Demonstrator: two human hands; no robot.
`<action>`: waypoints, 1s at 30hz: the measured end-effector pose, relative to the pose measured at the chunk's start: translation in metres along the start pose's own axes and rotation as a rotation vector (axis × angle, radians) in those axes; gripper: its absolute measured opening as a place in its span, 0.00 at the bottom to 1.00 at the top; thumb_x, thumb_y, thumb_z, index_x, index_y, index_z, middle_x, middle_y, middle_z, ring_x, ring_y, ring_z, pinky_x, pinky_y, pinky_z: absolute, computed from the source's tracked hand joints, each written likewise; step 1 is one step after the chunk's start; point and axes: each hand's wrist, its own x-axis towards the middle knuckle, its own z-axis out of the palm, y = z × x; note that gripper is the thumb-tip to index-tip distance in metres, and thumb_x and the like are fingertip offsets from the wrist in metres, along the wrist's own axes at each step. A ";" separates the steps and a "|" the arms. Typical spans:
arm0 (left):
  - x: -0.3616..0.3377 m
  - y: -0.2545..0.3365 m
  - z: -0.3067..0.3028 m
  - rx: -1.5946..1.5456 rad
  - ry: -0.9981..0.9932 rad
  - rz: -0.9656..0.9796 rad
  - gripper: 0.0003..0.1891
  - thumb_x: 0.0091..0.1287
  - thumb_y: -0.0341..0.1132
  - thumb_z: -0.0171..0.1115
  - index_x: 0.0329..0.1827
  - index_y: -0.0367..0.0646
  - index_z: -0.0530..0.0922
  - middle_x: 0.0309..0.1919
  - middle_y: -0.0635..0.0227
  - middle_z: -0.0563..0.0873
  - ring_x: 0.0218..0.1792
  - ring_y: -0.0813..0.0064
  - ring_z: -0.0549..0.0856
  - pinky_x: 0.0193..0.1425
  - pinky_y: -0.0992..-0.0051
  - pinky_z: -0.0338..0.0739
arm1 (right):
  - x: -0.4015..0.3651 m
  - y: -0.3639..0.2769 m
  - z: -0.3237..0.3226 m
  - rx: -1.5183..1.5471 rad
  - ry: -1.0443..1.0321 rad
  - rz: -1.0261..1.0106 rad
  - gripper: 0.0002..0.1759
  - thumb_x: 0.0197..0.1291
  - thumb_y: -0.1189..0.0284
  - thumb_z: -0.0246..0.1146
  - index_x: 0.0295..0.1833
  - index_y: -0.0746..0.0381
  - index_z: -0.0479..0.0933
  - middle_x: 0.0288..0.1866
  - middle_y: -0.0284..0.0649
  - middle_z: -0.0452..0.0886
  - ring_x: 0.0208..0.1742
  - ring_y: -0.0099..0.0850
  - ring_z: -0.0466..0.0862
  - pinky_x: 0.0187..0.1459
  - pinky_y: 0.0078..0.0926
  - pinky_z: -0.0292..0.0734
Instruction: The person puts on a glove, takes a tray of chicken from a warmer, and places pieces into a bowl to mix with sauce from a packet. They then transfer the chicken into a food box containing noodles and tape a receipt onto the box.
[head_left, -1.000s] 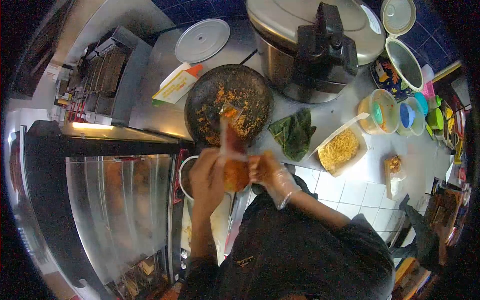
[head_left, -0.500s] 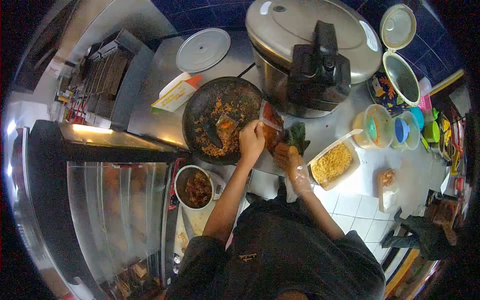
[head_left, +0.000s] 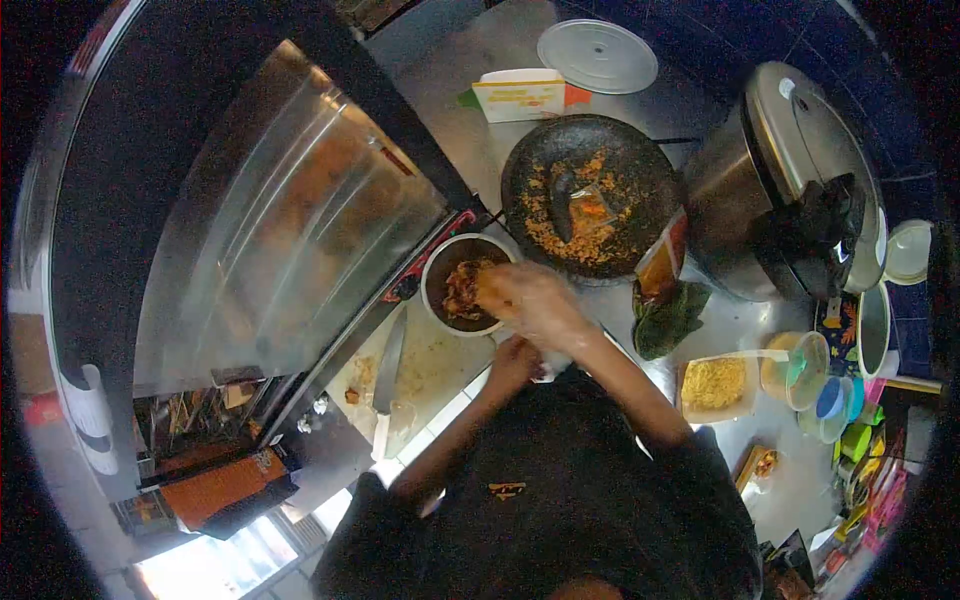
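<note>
My right hand [head_left: 548, 308], in a clear plastic glove, reaches over the rim of a white round tub [head_left: 428, 298]. Dark brown, shredded-looking food [head_left: 463, 290] lies in that tub. The fingers are smeared by motion at the food, so their grip does not show. Just below the right wrist is my left hand [head_left: 518, 362], near the tub, its fingers mostly hidden. Right of the tub, a wide dark stone mortar [head_left: 520, 195] holds crumbly orange-brown paste, a dark pestle [head_left: 562, 205] and a small clear packet [head_left: 592, 207]. A clear pouch of red-brown sauce [head_left: 660, 268] leans at its edge.
A knife [head_left: 390, 365] lies on a stained cutting board [head_left: 440, 375]. Dark green leaves [head_left: 668, 322] and a box of yellow noodles [head_left: 716, 384] are to the right. A large steel cooker [head_left: 735, 190] stands behind, and a glass-fronted cabinet [head_left: 290, 220] at left.
My view has swung left. My left hand has let go of the sauce pouch, now beside the mortar. Both hands have moved left to the white tub, the gloved right one over its food.
</note>
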 end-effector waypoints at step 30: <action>-0.001 0.021 -0.142 -0.173 -0.046 -0.124 0.31 0.70 0.48 0.55 0.70 0.37 0.64 0.59 0.49 0.76 0.47 0.55 0.81 0.47 0.54 0.79 | 0.038 0.005 0.134 -0.525 0.023 0.293 0.21 0.51 0.64 0.64 0.50 0.62 0.78 0.57 0.56 0.76 0.50 0.47 0.81 0.46 0.44 0.81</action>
